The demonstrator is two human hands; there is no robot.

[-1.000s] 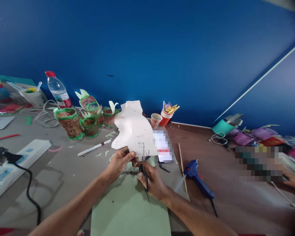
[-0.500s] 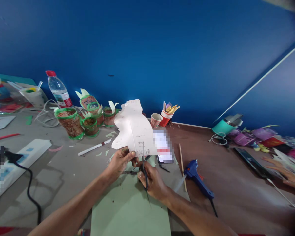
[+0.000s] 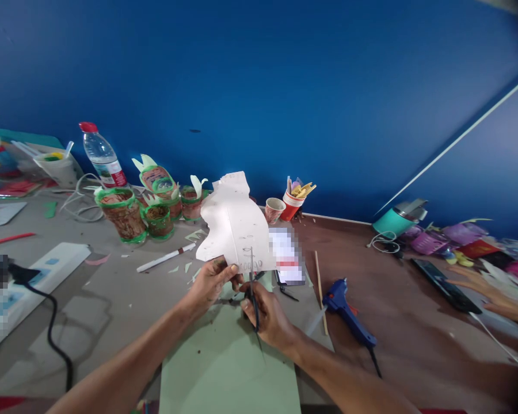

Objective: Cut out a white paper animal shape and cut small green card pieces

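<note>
My left hand [image 3: 211, 283] pinches the lower edge of a white sheet of paper [image 3: 231, 221] with wavy cut sides, a crease and small pencil marks. The sheet stands tilted up in front of me. In my right hand [image 3: 265, 315] is a pair of dark scissors [image 3: 253, 305], its blade pointing up against the paper's lower right part. Under both hands lies a pale green sheet [image 3: 228, 362]. Behind the paper, a phone with a lit screen [image 3: 285, 253] is partly covered.
Brown and green decorated pots [image 3: 123, 218] and a water bottle [image 3: 103, 155] stand back left. A white pen [image 3: 166, 259] and a power strip [image 3: 47, 276] lie left. Rightward are a blue glue gun [image 3: 347, 313], a wooden stick [image 3: 320, 287] and another person's hand [image 3: 487, 290] near a black phone [image 3: 444, 286].
My hands, the scissors and the paper keep nearly the same place. The other person's hand at the right has moved left, over the edge of the black phone.
</note>
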